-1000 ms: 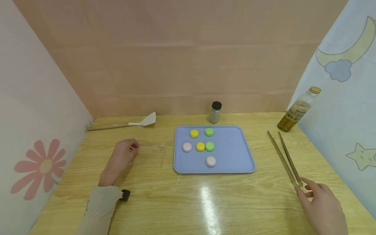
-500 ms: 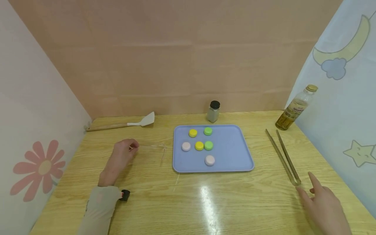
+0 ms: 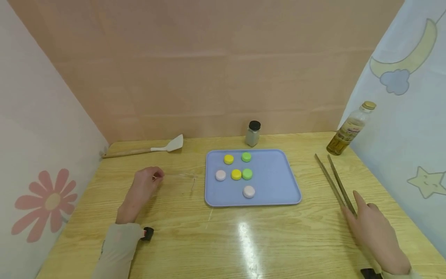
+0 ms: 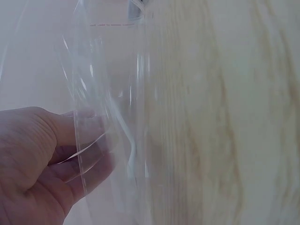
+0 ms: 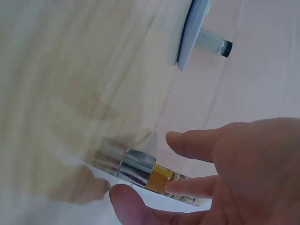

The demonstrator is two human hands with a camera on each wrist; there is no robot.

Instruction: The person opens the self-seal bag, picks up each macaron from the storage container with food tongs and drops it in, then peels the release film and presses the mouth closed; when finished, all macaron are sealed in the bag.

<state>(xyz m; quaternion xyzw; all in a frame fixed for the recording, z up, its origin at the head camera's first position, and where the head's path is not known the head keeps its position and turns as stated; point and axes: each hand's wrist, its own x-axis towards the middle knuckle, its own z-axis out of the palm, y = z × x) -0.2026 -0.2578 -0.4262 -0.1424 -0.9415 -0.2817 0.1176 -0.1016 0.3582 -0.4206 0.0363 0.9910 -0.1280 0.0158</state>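
At the left of the table my left hand (image 3: 142,189) pinches the edge of a clear plastic bag (image 4: 119,70) between thumb and fingers. The bag stands out toward the tray and is hard to see in the head view. My right hand (image 3: 373,230) is over the bend of metal tongs (image 3: 335,180), which lie on the table with their tips pointing away. In the right wrist view, thumb and fingers are spread apart around the tongs. A blue tray (image 3: 275,174) carries macarons: yellow (image 3: 229,159), green (image 3: 246,157) and pale pink (image 3: 249,191) ones.
Behind the tray stands a small jar (image 3: 252,135) with a black lid. An oil bottle (image 3: 348,131) is at the back right, past the tongs' tips. A spatula (image 3: 146,150) lies at the back left. Walls bound the table at the back and both sides.
My right hand first drew back from the bend of the tongs, then moved forward over it. The left hand and its bag have stayed in place.
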